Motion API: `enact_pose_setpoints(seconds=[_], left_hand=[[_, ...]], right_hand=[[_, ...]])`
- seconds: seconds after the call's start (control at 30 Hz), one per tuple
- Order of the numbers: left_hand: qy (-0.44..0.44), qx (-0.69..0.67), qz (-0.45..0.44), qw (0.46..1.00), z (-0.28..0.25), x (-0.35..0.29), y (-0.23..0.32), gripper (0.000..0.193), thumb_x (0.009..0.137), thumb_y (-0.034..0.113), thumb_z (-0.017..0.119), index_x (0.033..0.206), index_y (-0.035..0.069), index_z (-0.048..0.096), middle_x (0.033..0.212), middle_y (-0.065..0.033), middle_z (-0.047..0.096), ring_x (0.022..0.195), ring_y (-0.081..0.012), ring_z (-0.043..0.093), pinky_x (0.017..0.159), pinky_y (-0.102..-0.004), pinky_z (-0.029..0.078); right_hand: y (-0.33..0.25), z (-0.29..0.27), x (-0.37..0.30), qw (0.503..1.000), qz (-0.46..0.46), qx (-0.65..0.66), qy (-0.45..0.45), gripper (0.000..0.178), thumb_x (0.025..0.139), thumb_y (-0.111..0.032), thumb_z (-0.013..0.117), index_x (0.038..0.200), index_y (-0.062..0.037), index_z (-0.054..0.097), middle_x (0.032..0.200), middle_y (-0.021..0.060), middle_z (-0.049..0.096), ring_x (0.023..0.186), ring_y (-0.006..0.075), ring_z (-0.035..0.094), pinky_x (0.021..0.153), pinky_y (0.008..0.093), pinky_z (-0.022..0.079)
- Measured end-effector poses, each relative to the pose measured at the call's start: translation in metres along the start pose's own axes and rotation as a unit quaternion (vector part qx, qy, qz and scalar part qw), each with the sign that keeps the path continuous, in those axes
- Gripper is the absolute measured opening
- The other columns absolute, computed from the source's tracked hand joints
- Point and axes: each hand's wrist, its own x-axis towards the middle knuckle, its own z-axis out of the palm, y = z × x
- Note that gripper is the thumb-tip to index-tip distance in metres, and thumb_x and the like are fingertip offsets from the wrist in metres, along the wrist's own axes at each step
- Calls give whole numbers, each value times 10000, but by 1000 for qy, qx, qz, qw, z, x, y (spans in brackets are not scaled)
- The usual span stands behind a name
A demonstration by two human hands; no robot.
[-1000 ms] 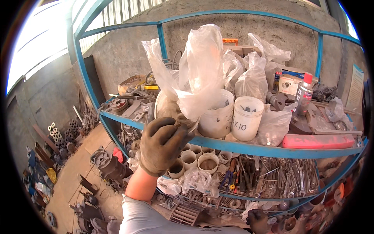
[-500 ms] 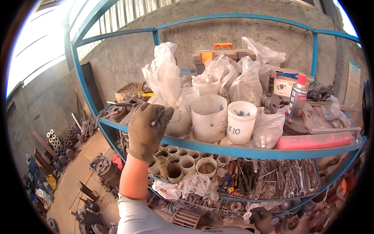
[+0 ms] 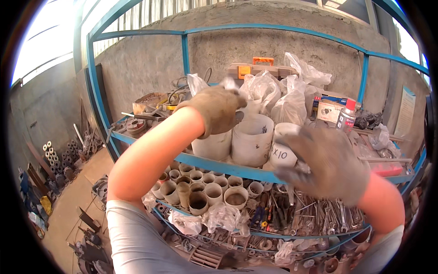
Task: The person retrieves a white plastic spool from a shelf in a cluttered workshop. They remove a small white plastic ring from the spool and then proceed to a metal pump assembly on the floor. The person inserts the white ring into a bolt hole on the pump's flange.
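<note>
My left hand [image 3: 212, 109], in a brown work glove, is closed on a clear plastic bag [image 3: 196, 83] above the leftmost white tub [image 3: 211, 146]. Folds of the bag show on both sides of the glove; most of it is hidden behind. My right hand [image 3: 331, 164], also gloved and smeared by motion, hangs in front of the shelf with thumb and fingers apart and nothing visible between them. It is nearest the small white tub [image 3: 279, 155] with black marks, partly covering it. A larger white tub [image 3: 252, 141] stands between the hands.
Bagged tubs [image 3: 289, 107], a toolbox [image 3: 244, 71] with an orange handle and a red-capped spray can [image 3: 346, 116] stand on the blue shelf [image 3: 219, 166]. Below are several cups [image 3: 214, 192] and many wrenches [image 3: 335, 217]. Metal parts [image 3: 86, 255] lie on the floor at left.
My left hand has moved right and up onto the bag, which no longer stands tall. My right hand has risen from low down to the front of the tubs. The view has shifted slightly.
</note>
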Motion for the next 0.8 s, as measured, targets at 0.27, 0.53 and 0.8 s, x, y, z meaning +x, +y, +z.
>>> enact_pose_setpoints(seconds=[0.27,0.53,0.8], left_hand=[[-93,-74,-172,978,-15,-15,-13,513,1081,432,464,1371,72,687,1355,-212,702,1294,-395,645,1130,-486,487],[-163,-55,-111,979,-11,6,-39,544,1049,406,454,1417,68,671,1421,-226,675,1314,-386,644,1133,-470,485],[-155,-95,-69,981,-2,2,-48,521,1025,383,502,1429,103,677,1406,-211,688,1290,-370,661,1116,-459,500]], right_hand=[[20,50,30,984,92,57,-145,321,876,-342,820,1062,-83,778,983,177,670,921,391,703,777,513,544],[16,51,32,982,125,66,-124,249,878,-280,811,944,-44,771,941,215,699,879,415,737,788,513,579],[17,57,26,989,96,64,-93,276,808,-264,863,917,-45,735,912,165,649,847,393,682,749,507,536]])
